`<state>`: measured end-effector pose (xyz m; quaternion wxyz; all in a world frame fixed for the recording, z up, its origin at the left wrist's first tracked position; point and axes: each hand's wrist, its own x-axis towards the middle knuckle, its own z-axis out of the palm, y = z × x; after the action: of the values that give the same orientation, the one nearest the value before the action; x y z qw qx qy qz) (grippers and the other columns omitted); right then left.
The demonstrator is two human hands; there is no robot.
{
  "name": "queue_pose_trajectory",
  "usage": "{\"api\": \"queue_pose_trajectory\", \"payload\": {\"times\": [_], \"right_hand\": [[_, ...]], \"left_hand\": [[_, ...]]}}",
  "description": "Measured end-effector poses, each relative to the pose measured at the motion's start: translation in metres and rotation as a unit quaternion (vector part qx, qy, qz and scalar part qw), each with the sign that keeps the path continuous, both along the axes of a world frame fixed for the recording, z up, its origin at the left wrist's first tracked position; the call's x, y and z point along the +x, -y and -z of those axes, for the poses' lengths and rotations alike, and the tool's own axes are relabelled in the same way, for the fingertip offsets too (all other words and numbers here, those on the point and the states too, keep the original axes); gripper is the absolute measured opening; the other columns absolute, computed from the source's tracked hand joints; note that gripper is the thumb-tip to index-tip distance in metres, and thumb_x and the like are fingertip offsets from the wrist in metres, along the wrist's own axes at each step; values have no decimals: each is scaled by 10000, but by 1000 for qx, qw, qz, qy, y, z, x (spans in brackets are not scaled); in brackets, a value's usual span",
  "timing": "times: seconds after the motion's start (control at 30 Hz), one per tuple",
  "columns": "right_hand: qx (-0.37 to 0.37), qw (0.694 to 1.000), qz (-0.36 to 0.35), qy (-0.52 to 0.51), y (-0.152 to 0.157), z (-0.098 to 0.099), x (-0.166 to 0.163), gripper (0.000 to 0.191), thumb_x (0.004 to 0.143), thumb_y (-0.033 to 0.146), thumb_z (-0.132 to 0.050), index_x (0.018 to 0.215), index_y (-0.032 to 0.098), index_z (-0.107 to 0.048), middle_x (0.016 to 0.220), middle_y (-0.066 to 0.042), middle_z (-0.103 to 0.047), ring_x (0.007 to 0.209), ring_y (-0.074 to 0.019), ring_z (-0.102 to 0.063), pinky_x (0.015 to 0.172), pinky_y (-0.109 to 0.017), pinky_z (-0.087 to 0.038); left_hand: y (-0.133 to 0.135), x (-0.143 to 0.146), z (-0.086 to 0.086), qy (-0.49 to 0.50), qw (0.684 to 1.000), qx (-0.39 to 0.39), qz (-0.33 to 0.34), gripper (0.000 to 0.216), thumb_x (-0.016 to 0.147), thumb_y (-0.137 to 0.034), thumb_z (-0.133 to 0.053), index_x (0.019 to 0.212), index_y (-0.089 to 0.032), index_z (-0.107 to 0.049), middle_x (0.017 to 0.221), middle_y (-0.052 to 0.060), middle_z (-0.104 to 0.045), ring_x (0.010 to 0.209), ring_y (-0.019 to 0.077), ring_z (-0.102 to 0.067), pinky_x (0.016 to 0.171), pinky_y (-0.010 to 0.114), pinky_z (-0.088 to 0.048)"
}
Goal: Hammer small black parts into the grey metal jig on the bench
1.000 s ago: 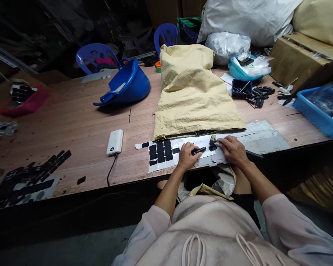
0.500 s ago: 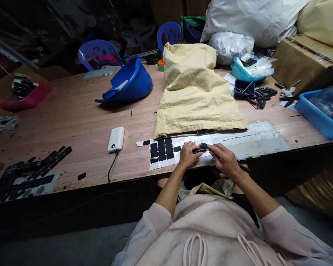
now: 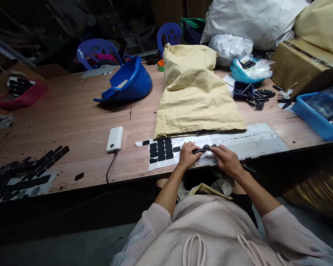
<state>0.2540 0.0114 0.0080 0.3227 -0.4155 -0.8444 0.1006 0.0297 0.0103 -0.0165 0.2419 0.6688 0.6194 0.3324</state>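
Observation:
Between my two hands, just above the table's front edge, is a small black part with a round knob (image 3: 206, 147) and a bar running left from it. My left hand (image 3: 188, 155) pinches the left end of the bar. The fingertips of my right hand (image 3: 224, 159) are closed at the knob's right side; a thin dark rod (image 3: 249, 168) sticks out behind that hand, and its hold is partly hidden. Left of my hands, a white backing sheet (image 3: 169, 164) carries rows of black rounded pads (image 3: 161, 150).
A cream sack (image 3: 199, 92) lies right behind my hands. At left are a white power bank (image 3: 115, 139) with cable, a blue basin (image 3: 135, 83) and more black pads (image 3: 41, 166). Black parts (image 3: 259, 98), a blue tray (image 3: 316, 118) and a carton (image 3: 305, 66) stand right.
The round knob has shifted slightly right and the black bar now lies straighter between my hands. The rod behind my right hand points a little differently. The camera view has moved slightly.

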Motion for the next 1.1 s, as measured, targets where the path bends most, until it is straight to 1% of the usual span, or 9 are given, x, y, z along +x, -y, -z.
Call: {"api": "queue_pose_trajectory", "payload": {"times": [0.07,0.17,0.27,0.43,0.53,0.63,0.77,0.97,1.1], "right_hand": [[-4,1000,7,3,-3,2,3,309,1070,278,-483,1258,263,-728,941,-40,-707,807,-166,-675,715,-278,-527],[2,999,46,-5,-15,3,12,310,1065,289,-492,1265,268,-728,1001,-47,-726,900,-177,-694,760,-280,-526],[21,996,76,34,-34,5,23,304,1047,286,-511,1245,271,-740,1016,-50,-730,908,-185,-675,736,-289,-495],[84,988,65,111,-56,17,36,278,1041,274,-514,1131,238,-774,921,-69,-702,884,-223,-581,803,-341,-457],[91,986,72,118,-57,23,36,288,1041,265,-498,1138,227,-766,927,-84,-686,887,-242,-539,822,-372,-433],[68,988,76,114,-54,26,34,278,1016,249,-517,1162,234,-754,956,-96,-666,913,-256,-522,834,-388,-422],[49,990,77,111,-52,26,33,282,1002,253,-528,1184,245,-743,985,-99,-654,939,-265,-514,855,-396,-425],[60,988,86,116,-52,24,32,277,1031,278,-494,1156,242,-738,978,-94,-653,922,-258,-508,858,-387,-420],[69,987,85,113,-52,24,31,277,1042,281,-487,1135,226,-741,961,-94,-652,910,-254,-503,847,-382,-421]], "left_hand": [[0,0,0,-2,1000,1,-2,146,795,-198,-850,925,-256,-818,908,19,-689,967,218,-610,900,376,-509],[0,0,-1,-8,1000,1,2,160,780,-191,-842,925,-252,-815,922,24,-693,983,228,-613,910,387,-514],[0,0,0,-22,1000,1,12,235,726,-164,-847,946,-236,-809,961,32,-704,999,239,-616,936,400,-516],[-1,0,0,-36,999,0,9,267,704,-157,-835,957,-228,-787,986,39,-706,1007,251,-618,943,408,-520],[0,-1,0,-34,999,-2,10,218,729,-161,-824,929,-230,-774,975,39,-704,1004,248,-617,949,408,-516],[1,-1,-1,-28,999,-9,12,167,769,-177,-814,920,-236,-772,970,40,-701,1011,248,-613,938,402,-512],[2,-2,0,-27,999,-10,13,131,805,-210,-807,927,-245,-777,965,36,-696,1004,245,-605,927,394,-504],[0,-3,-1,-33,999,-7,18,133,835,-227,-792,967,-238,-785,980,46,-694,1009,244,-598,937,396,-500],[19,1,-9,-53,997,36,39,119,897,-270,-750,1007,-234,-777,970,65,-713,1003,255,-605,938,420,-500]]}}
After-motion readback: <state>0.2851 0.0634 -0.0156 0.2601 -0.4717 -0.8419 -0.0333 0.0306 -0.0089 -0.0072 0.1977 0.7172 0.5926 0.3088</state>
